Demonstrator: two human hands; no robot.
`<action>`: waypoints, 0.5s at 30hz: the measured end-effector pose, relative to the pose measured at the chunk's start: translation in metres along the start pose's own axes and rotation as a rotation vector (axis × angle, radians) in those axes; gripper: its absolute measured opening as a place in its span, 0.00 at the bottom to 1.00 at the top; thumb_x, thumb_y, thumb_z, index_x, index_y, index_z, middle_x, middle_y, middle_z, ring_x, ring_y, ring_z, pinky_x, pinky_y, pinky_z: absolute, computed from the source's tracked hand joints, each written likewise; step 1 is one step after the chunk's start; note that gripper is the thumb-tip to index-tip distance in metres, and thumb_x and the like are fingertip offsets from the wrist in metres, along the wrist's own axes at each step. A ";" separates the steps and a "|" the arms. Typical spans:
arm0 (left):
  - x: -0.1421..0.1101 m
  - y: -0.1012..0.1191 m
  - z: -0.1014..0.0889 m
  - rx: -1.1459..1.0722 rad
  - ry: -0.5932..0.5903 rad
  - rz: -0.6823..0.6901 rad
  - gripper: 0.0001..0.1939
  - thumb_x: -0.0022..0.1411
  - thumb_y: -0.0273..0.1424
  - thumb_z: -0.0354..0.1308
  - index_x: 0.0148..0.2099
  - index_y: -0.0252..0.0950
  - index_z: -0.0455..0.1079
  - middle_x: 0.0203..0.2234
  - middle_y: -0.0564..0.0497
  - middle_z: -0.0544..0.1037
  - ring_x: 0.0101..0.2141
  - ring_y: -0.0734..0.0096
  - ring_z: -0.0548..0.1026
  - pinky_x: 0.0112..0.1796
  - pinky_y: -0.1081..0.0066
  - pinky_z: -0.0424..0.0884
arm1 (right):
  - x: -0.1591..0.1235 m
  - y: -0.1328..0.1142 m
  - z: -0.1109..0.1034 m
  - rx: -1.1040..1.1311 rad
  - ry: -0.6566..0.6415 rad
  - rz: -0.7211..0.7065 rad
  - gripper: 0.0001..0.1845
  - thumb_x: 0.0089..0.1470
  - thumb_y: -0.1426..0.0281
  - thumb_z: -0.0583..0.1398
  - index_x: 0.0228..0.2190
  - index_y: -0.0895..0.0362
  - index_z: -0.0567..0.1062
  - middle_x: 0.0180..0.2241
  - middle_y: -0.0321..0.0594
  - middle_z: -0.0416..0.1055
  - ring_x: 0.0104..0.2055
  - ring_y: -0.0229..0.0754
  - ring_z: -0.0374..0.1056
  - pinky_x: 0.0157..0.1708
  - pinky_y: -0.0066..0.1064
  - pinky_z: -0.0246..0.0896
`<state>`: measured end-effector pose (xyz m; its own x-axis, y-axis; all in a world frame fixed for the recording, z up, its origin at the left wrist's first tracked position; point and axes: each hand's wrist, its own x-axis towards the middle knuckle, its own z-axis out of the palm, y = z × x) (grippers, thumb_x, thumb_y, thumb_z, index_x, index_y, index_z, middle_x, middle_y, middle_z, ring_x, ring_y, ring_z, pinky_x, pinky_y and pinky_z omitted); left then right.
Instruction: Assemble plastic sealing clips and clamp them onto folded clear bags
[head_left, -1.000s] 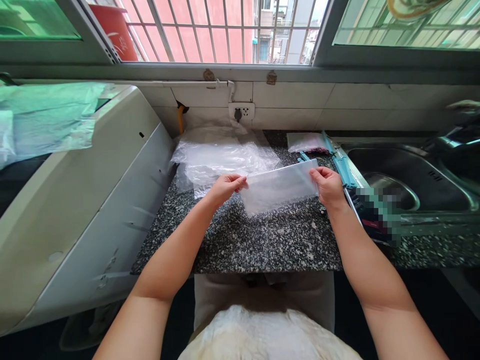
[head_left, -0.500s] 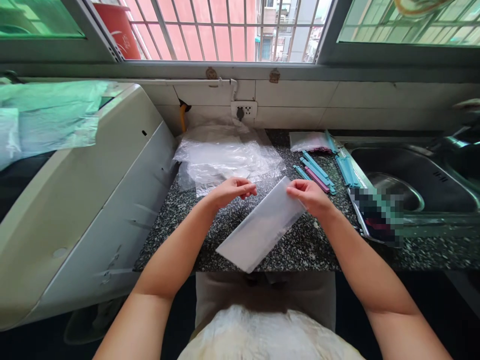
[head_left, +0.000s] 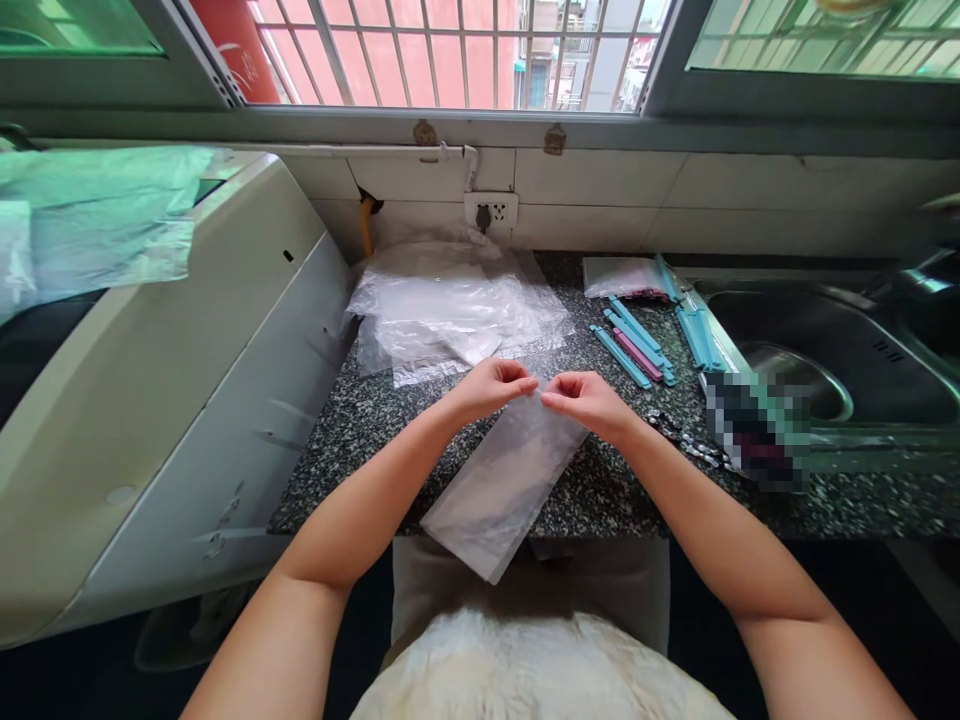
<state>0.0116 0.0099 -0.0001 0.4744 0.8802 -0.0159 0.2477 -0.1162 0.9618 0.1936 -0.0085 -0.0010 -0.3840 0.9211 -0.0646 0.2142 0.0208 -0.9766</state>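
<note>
A translucent plastic bag (head_left: pixel 501 490), flat and rectangular, hangs slanted from my fingers, its lower end past the counter's front edge. My left hand (head_left: pixel 496 388) pinches the bag's upper end between thumb and finger. Close beside it, my right hand (head_left: pixel 586 402) pinches the same end, the fingertips of both hands almost touching. A loose pile of clear plastic bags (head_left: pixel 457 310) lies behind my hands. To the right lie several blue sealing strips (head_left: pixel 637 335) and a pink strip (head_left: pixel 637 355).
A speckled dark countertop (head_left: pixel 330 450) runs under everything. More blue strips (head_left: pixel 699 338) and a packet (head_left: pixel 619 275) lie by the steel sink (head_left: pixel 847 330). A blurred-out object (head_left: pixel 754 430) sits at the sink's edge. A large pale appliance (head_left: pixel 217 400) stands left; a socket (head_left: pixel 491 210) is on the wall.
My left hand has moved right and now grips the bag's upper end. My right hand has shifted left and slightly down, and the bag's lower end has dropped.
</note>
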 end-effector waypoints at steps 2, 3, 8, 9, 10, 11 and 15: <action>-0.001 0.000 0.000 -0.026 0.040 0.012 0.14 0.50 0.38 0.59 0.22 0.33 0.67 0.13 0.57 0.60 0.18 0.81 0.55 0.20 0.75 0.49 | 0.000 0.001 -0.001 0.006 0.001 0.000 0.18 0.38 0.56 0.64 0.19 0.59 0.69 0.18 0.31 0.60 0.22 0.31 0.52 0.23 0.27 0.46; -0.001 0.001 -0.001 -0.046 0.063 0.016 0.13 0.50 0.38 0.59 0.22 0.33 0.68 0.14 0.57 0.62 0.18 0.81 0.56 0.21 0.75 0.50 | 0.000 0.002 -0.002 0.013 0.003 0.001 0.18 0.38 0.56 0.64 0.19 0.58 0.70 0.18 0.31 0.61 0.22 0.31 0.53 0.23 0.27 0.46; -0.004 0.003 -0.006 -0.153 0.193 0.023 0.15 0.46 0.40 0.62 0.22 0.32 0.68 0.15 0.56 0.66 0.19 0.80 0.60 0.22 0.76 0.55 | 0.000 0.004 -0.009 0.055 0.031 -0.011 0.17 0.36 0.58 0.66 0.20 0.59 0.71 0.20 0.32 0.63 0.23 0.32 0.56 0.24 0.27 0.48; -0.005 0.004 -0.007 -0.164 0.213 0.028 0.15 0.45 0.40 0.63 0.22 0.32 0.68 0.15 0.56 0.66 0.19 0.80 0.60 0.22 0.76 0.56 | 0.000 0.005 -0.011 0.063 0.039 -0.013 0.17 0.36 0.58 0.66 0.20 0.59 0.71 0.20 0.32 0.64 0.23 0.32 0.56 0.24 0.26 0.49; -0.005 0.005 -0.007 -0.171 0.232 0.036 0.15 0.45 0.39 0.63 0.22 0.32 0.68 0.15 0.56 0.67 0.20 0.80 0.61 0.22 0.76 0.56 | 0.000 0.005 -0.012 0.069 0.050 -0.015 0.17 0.36 0.58 0.66 0.20 0.59 0.70 0.20 0.32 0.63 0.23 0.32 0.56 0.25 0.26 0.48; -0.005 0.006 -0.008 -0.178 0.249 0.046 0.15 0.45 0.39 0.63 0.22 0.32 0.68 0.16 0.55 0.67 0.20 0.80 0.61 0.23 0.76 0.57 | 0.000 0.005 -0.012 0.075 0.063 -0.020 0.17 0.36 0.58 0.66 0.19 0.59 0.70 0.19 0.31 0.63 0.23 0.32 0.55 0.25 0.26 0.48; -0.005 0.005 -0.011 -0.215 0.324 0.081 0.15 0.45 0.40 0.63 0.23 0.33 0.68 0.17 0.54 0.69 0.21 0.79 0.63 0.24 0.75 0.58 | 0.001 0.006 -0.014 0.119 0.132 -0.053 0.19 0.36 0.58 0.67 0.17 0.58 0.68 0.18 0.30 0.61 0.23 0.31 0.54 0.25 0.26 0.48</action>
<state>0.0013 0.0100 0.0082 0.1858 0.9756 0.1165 0.0217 -0.1226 0.9922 0.2070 -0.0023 -0.0037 -0.2688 0.9632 0.0075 0.0856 0.0317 -0.9958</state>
